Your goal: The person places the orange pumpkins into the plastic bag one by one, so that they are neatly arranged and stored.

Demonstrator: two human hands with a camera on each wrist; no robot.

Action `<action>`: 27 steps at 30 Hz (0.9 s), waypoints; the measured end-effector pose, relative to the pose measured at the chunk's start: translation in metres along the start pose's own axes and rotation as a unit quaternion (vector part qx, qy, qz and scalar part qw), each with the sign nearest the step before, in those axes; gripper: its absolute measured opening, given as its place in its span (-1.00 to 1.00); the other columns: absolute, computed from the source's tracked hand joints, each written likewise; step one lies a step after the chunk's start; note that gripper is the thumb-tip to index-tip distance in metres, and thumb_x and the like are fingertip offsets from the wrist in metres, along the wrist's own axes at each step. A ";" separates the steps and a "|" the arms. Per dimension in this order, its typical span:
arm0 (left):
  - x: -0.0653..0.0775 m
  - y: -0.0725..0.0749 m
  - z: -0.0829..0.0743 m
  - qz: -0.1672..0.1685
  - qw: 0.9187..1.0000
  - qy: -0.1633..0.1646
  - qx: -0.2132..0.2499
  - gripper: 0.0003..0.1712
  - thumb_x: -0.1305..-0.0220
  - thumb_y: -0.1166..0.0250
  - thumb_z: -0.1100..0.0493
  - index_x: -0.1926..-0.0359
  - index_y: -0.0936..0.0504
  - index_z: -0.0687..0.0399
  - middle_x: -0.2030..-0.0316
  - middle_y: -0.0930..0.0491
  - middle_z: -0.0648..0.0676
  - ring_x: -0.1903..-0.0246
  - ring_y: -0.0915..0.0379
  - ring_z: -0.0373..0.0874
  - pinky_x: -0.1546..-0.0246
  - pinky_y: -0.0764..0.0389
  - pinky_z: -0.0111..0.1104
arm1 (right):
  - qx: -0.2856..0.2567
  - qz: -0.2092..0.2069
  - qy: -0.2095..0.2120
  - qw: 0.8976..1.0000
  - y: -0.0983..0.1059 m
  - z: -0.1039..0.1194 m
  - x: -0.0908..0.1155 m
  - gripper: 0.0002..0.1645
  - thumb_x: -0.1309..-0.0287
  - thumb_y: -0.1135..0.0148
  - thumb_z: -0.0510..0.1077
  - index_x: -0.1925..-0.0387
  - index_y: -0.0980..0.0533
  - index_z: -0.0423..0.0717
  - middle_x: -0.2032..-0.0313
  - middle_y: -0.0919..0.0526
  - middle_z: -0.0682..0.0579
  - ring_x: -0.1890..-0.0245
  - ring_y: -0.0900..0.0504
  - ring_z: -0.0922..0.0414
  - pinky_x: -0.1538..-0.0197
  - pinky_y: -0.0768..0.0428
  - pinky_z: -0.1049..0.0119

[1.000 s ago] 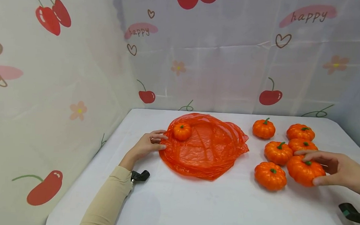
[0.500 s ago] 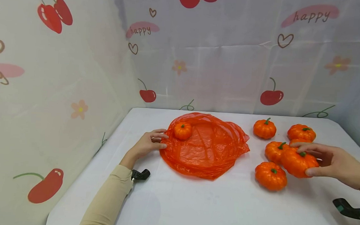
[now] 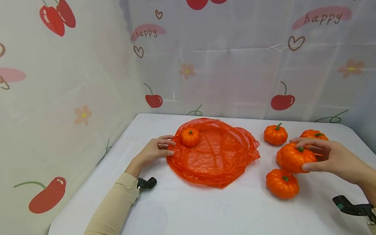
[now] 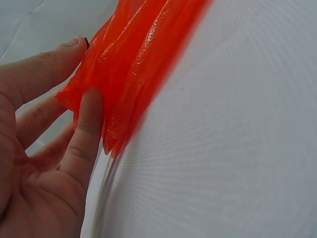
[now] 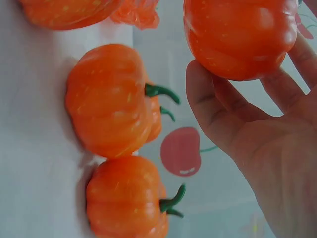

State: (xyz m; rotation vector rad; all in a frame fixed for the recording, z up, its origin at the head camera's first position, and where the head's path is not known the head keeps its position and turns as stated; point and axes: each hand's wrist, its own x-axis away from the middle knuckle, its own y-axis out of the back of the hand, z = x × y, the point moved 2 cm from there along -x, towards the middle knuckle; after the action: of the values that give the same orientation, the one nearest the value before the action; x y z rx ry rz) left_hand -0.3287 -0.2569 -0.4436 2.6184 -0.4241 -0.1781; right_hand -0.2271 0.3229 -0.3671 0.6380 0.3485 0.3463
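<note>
My right hand (image 3: 335, 160) grips an orange toy pumpkin (image 3: 292, 159) with a green stem, thumb on its near side and fingers over the far side. In the right wrist view this pumpkin (image 5: 240, 34) is held up clear of the table. My left hand (image 3: 151, 152) is at the left rim of a crumpled red plastic bag (image 3: 217, 159), spread wide on the table. The left wrist view shows the bag's gathered edge (image 4: 124, 74) between thumb and fingers. A smaller pumpkin (image 3: 190, 137) sits inside the bag on the left.
More toy pumpkins stand right of the bag: one at the back (image 3: 275, 134), another at the back right (image 3: 314, 134), one in front (image 3: 282, 184). Others are hidden behind the right hand and its pumpkin. A printed curtain (image 3: 229, 80) hangs behind the white table (image 3: 201, 219).
My right hand has lifted its pumpkin and moved it left, away from the right side, over the other pumpkins. The left hand and the bag have stayed put.
</note>
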 end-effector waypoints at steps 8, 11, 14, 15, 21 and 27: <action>0.000 0.000 -0.001 0.006 1.000 0.006 0.006 -0.56 -0.21 -0.53 0.08 -0.12 -0.75 -0.02 -0.46 -0.38 -0.02 -0.29 -0.48 0.21 -0.18 -0.65 -0.12 | 0.033 0.021 -0.061 0.997 -0.005 0.021 -0.027 -0.40 -0.18 -0.52 -0.05 -0.23 -0.52 0.10 -0.26 -0.49 0.38 -0.36 -0.43 -0.07 0.04 -0.65 0.45; 0.001 0.000 -0.001 0.007 1.000 0.007 0.007 -0.55 -0.21 -0.53 0.08 -0.13 -0.74 0.00 -0.47 -0.38 0.00 -0.28 -0.48 0.22 -0.16 -0.66 -0.15 | 0.025 0.026 -0.068 0.997 -0.010 0.028 -0.035 -0.40 -0.16 -0.53 -0.02 -0.22 -0.53 0.13 -0.26 -0.53 0.27 -0.38 -0.37 -0.37 0.03 -0.64 0.45; 0.001 0.000 -0.001 0.008 1.000 0.005 0.007 -0.54 -0.21 -0.53 0.09 -0.14 -0.74 0.02 -0.47 -0.37 0.00 -0.29 -0.47 0.23 -0.17 -0.65 -0.15 | 0.007 0.032 -0.058 0.998 -0.017 0.033 -0.043 -0.40 -0.16 -0.53 -0.05 -0.21 -0.52 0.09 -0.27 -0.52 0.24 -0.33 -0.44 -0.35 0.02 -0.67 0.41; 0.001 0.000 0.000 0.008 1.000 0.004 0.007 -0.54 -0.21 -0.53 0.10 -0.14 -0.74 0.02 -0.47 -0.37 0.00 -0.29 -0.47 0.23 -0.18 -0.64 -0.14 | 0.003 0.033 -0.053 0.998 -0.019 0.035 -0.046 -0.40 -0.15 -0.54 -0.06 -0.21 -0.53 0.07 -0.27 -0.53 0.24 -0.31 -0.46 -0.31 0.01 -0.66 0.41; 0.001 0.000 0.000 0.009 1.000 0.002 0.008 -0.56 -0.22 -0.52 0.10 -0.13 -0.74 0.01 -0.47 -0.37 -0.01 -0.31 -0.47 0.23 -0.20 -0.63 -0.12 | -0.004 0.040 -0.048 0.998 -0.028 0.043 -0.060 -0.39 -0.11 -0.57 0.01 -0.18 -0.54 0.08 -0.33 -0.49 0.19 -0.27 -0.53 -0.15 -0.06 -0.60 0.47; 0.001 0.000 0.000 0.010 1.000 0.001 0.008 -0.58 -0.22 -0.51 0.09 -0.11 -0.75 -0.03 -0.46 -0.38 -0.03 -0.29 -0.48 0.21 -0.19 -0.64 -0.12 | -0.009 0.049 -0.065 0.997 -0.035 0.051 -0.075 -0.38 -0.08 -0.58 0.10 -0.17 -0.56 0.17 -0.42 -0.45 0.10 -0.32 -0.53 -0.14 -0.12 -0.68 0.21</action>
State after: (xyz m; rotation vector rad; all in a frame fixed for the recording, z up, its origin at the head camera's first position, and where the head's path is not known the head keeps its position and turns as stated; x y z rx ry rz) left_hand -0.3275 -0.2579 -0.4436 2.6292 -0.4533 -0.1667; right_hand -0.2651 0.2390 -0.3350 0.6581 0.1900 0.3988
